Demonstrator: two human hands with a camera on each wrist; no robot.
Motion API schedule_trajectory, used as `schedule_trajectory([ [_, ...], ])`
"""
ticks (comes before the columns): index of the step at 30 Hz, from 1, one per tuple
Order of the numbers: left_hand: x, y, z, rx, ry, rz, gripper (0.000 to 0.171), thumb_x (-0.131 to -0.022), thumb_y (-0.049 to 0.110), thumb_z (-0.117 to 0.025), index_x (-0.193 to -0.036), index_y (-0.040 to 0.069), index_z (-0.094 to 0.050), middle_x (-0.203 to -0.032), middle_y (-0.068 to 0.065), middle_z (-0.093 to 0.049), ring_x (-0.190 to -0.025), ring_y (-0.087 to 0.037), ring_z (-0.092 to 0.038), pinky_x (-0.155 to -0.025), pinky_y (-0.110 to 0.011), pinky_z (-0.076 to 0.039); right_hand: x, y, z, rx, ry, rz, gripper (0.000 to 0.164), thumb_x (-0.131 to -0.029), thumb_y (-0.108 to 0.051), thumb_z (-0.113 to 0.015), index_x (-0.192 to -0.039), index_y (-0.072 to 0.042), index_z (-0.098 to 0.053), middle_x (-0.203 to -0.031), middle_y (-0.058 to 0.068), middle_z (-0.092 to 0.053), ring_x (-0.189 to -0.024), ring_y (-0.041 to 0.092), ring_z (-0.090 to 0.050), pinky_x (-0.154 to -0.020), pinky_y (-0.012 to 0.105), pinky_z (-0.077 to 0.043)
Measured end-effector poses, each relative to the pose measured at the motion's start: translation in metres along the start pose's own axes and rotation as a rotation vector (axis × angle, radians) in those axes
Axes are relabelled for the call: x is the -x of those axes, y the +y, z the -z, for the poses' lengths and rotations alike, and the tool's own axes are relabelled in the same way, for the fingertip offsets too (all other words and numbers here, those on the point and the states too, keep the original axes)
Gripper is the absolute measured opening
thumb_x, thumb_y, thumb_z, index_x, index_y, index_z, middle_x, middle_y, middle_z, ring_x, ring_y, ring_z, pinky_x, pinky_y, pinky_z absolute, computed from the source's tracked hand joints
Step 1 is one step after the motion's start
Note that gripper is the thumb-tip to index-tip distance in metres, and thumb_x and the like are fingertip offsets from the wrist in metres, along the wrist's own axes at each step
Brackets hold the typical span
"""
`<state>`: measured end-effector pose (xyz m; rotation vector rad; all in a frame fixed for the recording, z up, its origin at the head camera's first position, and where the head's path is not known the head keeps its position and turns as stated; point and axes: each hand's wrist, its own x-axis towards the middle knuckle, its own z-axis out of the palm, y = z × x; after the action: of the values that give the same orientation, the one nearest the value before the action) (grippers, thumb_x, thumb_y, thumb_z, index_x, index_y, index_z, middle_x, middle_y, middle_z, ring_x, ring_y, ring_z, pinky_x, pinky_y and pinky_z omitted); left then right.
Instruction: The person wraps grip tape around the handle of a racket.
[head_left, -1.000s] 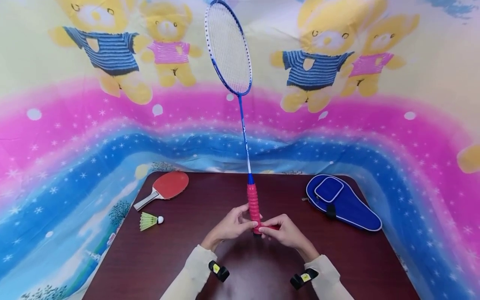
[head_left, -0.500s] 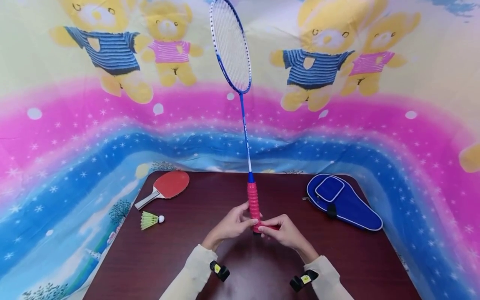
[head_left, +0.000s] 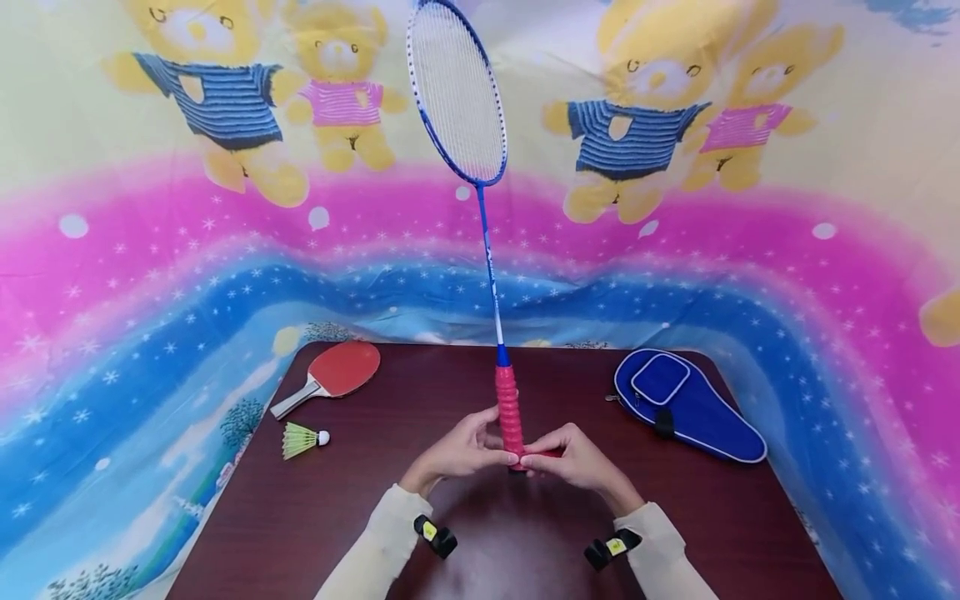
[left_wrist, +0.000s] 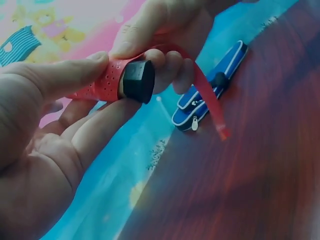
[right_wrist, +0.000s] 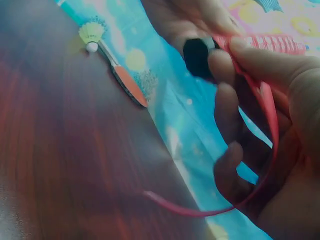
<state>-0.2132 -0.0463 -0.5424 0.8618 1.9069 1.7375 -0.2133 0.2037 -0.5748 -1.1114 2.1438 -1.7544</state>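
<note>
A blue and white badminton racket (head_left: 491,275) stands nearly upright above the table, head up and leaning slightly left. Ridged red grip tape (head_left: 508,408) covers its handle. My left hand (head_left: 461,447) holds the lower handle, its thumb pressing the tape close to the end. From the other side, my right hand (head_left: 579,461) pinches the tape near the black butt cap (left_wrist: 139,81). The tape's loose tail (right_wrist: 200,213) curves past the right fingers and hangs free. Both thumbtips nearly meet at the handle's bottom.
On the dark wooden table (head_left: 360,533), a red table tennis bat (head_left: 345,369) and a yellow shuttlecock (head_left: 303,440) lie at left. A blue bat case (head_left: 686,408) lies at right. Behind hangs a bear-print cloth (head_left: 420,292).
The racket has turned a little about its shaft, narrowing and then widening its face in view. My left thumb has slid down towards the right thumb at the handle's end.
</note>
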Motion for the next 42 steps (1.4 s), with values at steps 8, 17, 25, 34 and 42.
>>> schedule_trajectory([
  [8, 0.003, 0.002, 0.003, 0.025, -0.066, 0.021, 0.074, -0.095, 0.000, -0.070, -0.158, 0.012, -0.032, -0.131, -0.026, -0.064, -0.115, -0.029, -0.073, -0.096, -0.034, -0.061, 0.003, 0.007, 0.001, -0.041, -0.037, -0.062, 0.020, -0.096, -0.002, -0.070, -0.114, 0.001, -0.077, -0.090, 0.021, -0.077, -0.065, 0.007, -0.070, -0.060, 0.052, -0.063],
  [17, 0.004, 0.009, -0.005, -0.162, 0.048, 0.049, 0.053, -0.097, 0.014, -0.072, -0.142, 0.009, -0.045, -0.123, -0.018, -0.064, -0.107, -0.020, -0.073, -0.092, -0.028, -0.062, 0.004, 0.011, -0.015, -0.007, 0.080, 0.037, 0.021, -0.093, 0.004, -0.070, -0.113, 0.003, -0.076, -0.089, 0.021, -0.076, -0.063, 0.024, -0.071, -0.058, 0.040, -0.063],
  [25, 0.007, 0.002, -0.002, -0.149, 0.068, 0.019, 0.084, -0.094, 0.007, -0.074, -0.162, 0.013, -0.024, -0.138, -0.018, -0.056, -0.105, -0.024, -0.075, -0.087, -0.029, -0.063, 0.005, 0.011, -0.024, 0.018, 0.101, -0.065, 0.020, -0.092, -0.007, -0.076, -0.111, -0.003, -0.078, -0.092, 0.017, -0.079, -0.063, 0.020, -0.071, -0.056, 0.045, -0.062],
  [34, 0.010, -0.021, 0.000, 0.003, -0.009, 0.002, 0.097, -0.095, 0.001, -0.071, -0.166, 0.025, -0.010, -0.151, -0.023, -0.048, -0.100, -0.027, -0.077, -0.087, -0.035, -0.064, 0.008, 0.017, -0.026, 0.056, -0.022, -0.078, 0.023, -0.095, -0.010, -0.074, -0.115, -0.001, -0.077, -0.088, 0.018, -0.077, -0.050, 0.035, -0.059, -0.044, 0.037, -0.056],
  [42, 0.009, -0.032, -0.001, 0.039, -0.015, -0.034, 0.100, -0.095, -0.004, -0.068, -0.166, 0.027, -0.005, -0.131, -0.039, -0.057, -0.106, -0.025, -0.074, -0.087, -0.032, -0.064, 0.013, 0.017, -0.026, 0.222, -0.077, -0.101, 0.025, -0.098, -0.025, -0.071, -0.118, -0.011, -0.077, -0.085, 0.009, -0.079, -0.055, 0.005, -0.061, -0.051, 0.024, -0.056],
])
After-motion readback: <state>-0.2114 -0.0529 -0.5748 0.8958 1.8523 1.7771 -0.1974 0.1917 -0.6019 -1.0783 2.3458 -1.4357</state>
